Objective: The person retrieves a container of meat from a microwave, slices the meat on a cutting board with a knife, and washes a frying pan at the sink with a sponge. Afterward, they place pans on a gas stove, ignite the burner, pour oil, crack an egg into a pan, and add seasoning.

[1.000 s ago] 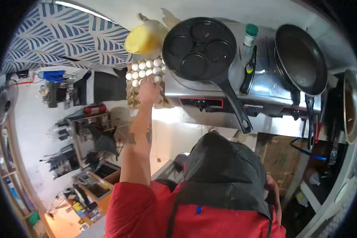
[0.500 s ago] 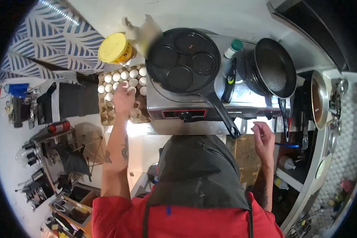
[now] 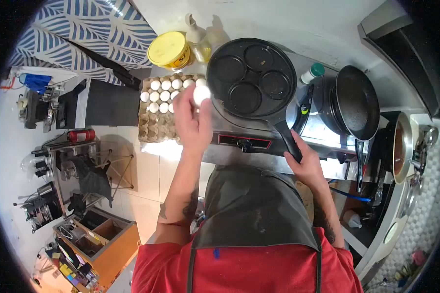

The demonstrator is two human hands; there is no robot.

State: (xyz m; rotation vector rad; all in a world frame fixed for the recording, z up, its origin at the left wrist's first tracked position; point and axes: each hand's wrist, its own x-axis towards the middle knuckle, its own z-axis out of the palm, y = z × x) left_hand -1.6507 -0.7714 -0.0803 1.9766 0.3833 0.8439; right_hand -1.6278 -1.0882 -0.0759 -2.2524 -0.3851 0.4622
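My left hand [image 3: 193,115] is closed around a white egg [image 3: 201,94], raised between the egg tray and the pan. The cardboard egg tray [image 3: 154,128] lies to its left, with several white eggs in the far rows and bare cups at the near side. A black pan [image 3: 252,78] with four round hollows rests on the metal stove [image 3: 230,128]. My right hand [image 3: 305,161] grips the handle of this pan, which points toward me. Nothing shows in the hollows except small specks.
A yellow-lidded tub [image 3: 168,50] and a spray bottle [image 3: 199,44] stand at the back. Right of the pan are a green-capped container [image 3: 313,73], a black-handled utensil [image 3: 305,105] and stacked frying pans [image 3: 358,102]. A round metal lid or pan [image 3: 401,146] stands farther right.
My left hand has lifted an egg from the tray and moved right toward the pan. My right hand has moved onto the pan handle. The camera view has shifted a little.
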